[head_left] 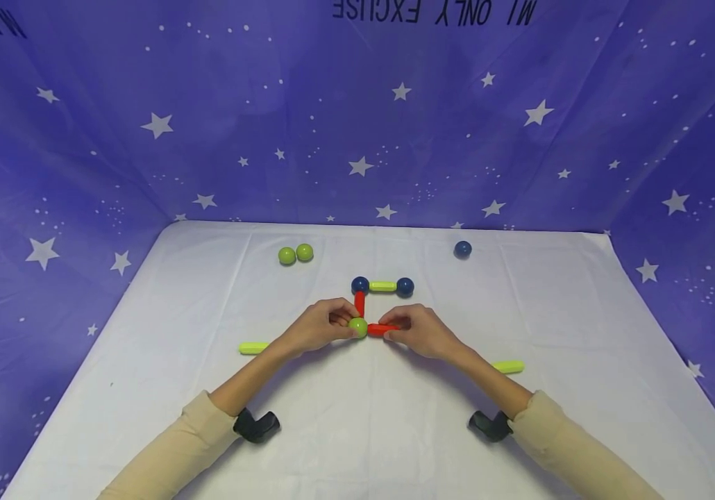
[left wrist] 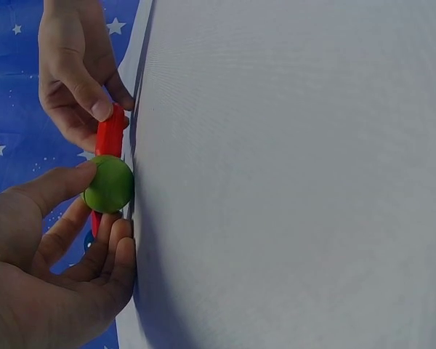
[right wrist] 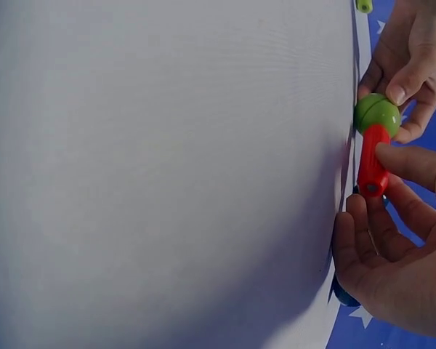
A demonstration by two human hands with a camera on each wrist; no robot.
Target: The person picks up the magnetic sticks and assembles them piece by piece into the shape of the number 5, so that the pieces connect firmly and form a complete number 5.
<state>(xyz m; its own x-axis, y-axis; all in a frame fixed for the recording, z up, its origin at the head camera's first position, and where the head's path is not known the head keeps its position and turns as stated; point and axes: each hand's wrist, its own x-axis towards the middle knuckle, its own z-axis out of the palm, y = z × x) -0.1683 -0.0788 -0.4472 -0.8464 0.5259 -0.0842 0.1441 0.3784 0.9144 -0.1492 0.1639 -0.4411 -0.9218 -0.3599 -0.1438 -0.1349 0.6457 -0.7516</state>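
Note:
My left hand (head_left: 323, 324) pinches a green ball (head_left: 358, 327) between thumb and fingers, low over the white table. From the right, my right hand (head_left: 421, 331) holds a red rod (head_left: 381, 330) whose far end meets that ball. A second red rod (head_left: 359, 304) runs from the green ball back to a dark blue ball (head_left: 360, 285). A yellow-green rod (head_left: 382, 285) links this blue ball to another blue ball (head_left: 405, 286) on its right. In the right wrist view the near end of the held rod (right wrist: 373, 163) is bare.
Two loose green balls (head_left: 296, 254) sit together at the back left, and a lone blue ball (head_left: 462, 249) at the back right. One yellow-green rod (head_left: 253, 348) lies by the left forearm, another (head_left: 509, 367) by the right. A starry purple cloth (head_left: 307, 187) rises behind the table.

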